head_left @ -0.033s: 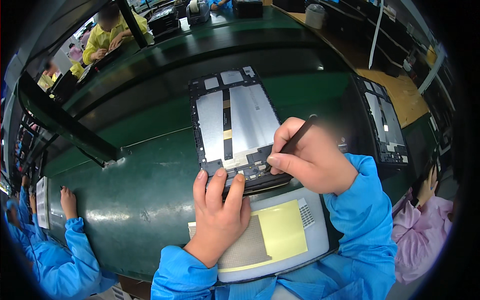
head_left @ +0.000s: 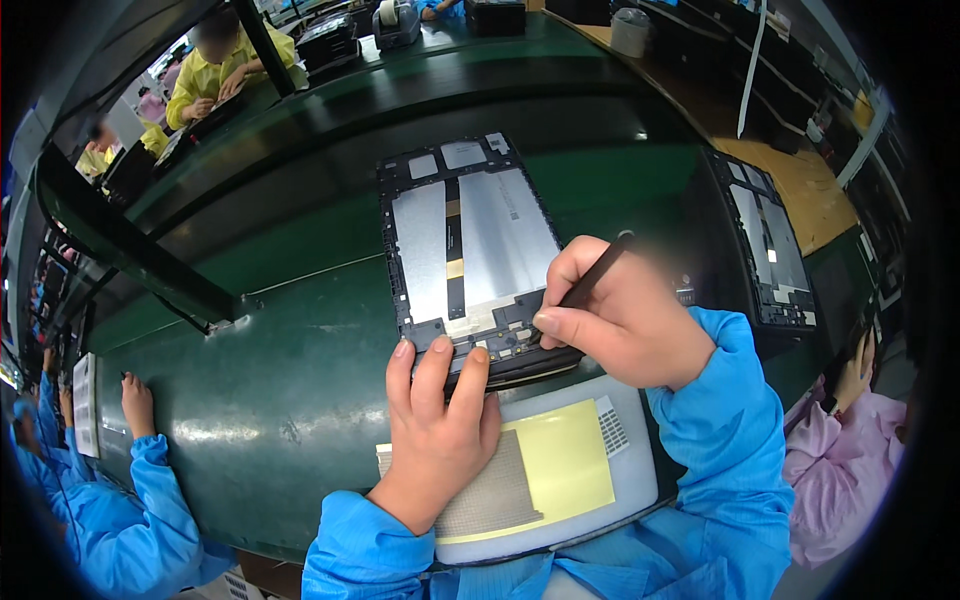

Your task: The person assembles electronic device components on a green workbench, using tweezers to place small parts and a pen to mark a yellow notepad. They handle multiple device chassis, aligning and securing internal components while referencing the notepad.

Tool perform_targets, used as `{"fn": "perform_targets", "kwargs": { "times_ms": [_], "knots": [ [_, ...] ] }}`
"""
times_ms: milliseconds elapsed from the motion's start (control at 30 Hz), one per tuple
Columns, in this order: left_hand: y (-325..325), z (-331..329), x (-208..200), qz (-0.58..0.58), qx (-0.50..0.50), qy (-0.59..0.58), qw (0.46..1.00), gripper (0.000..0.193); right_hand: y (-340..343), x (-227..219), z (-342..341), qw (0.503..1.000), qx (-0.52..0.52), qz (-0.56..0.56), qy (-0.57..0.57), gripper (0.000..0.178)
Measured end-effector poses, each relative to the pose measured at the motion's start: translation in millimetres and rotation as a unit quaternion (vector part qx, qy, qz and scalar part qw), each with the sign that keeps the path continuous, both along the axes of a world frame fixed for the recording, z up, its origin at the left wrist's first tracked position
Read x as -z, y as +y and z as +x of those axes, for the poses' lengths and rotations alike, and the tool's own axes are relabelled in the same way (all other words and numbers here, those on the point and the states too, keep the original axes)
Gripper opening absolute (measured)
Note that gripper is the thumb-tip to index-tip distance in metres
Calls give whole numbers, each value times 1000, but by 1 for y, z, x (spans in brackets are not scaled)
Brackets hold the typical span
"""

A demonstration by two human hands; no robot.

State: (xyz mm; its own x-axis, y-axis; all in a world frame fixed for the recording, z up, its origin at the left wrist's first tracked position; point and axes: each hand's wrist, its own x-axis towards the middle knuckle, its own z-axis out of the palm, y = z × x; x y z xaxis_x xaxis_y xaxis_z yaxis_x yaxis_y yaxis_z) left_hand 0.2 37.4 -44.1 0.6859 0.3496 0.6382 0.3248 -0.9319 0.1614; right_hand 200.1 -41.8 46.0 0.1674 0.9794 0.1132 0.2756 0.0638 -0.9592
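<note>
The opened tablet (head_left: 510,235) lies face down on the green table (head_left: 270,420), its silver back plate showing and a dark strip running down the middle. At its near right corner, the right hand (head_left: 632,322) is closed around a slim black tool (head_left: 598,272), thumb and fingers pinching it, the tip down among the small parts there. The left hand (head_left: 438,435) grips nothing: its fingers are slightly apart, fingertips resting on the tablet's near edge. On the near side of the tablet is a white pad (head_left: 640,465) bearing a yellow sheet (head_left: 570,465) and a grey gridded sheet (head_left: 485,490), partly under the left hand. Right of the tablet lies a second opened tablet (head_left: 745,215); well to its left is a co-worker's hand (head_left: 138,408). Beyond the tablet, to the left, sits a person in yellow (head_left: 265,52).
</note>
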Motion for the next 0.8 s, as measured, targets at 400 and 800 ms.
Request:
{"fn": "perform_targets", "kwargs": {
  "times_ms": [400, 800],
  "knots": [
    [-11, -14, -22, -88, 211, 124, 966, 55, -104, 79, 11, 961, 163, -63, 213, 15],
    [-45, 32, -16, -170, 272, 239, 917, 54, -114, 84, 20, 976, 99, -92, 173, 12]
  ]
}}
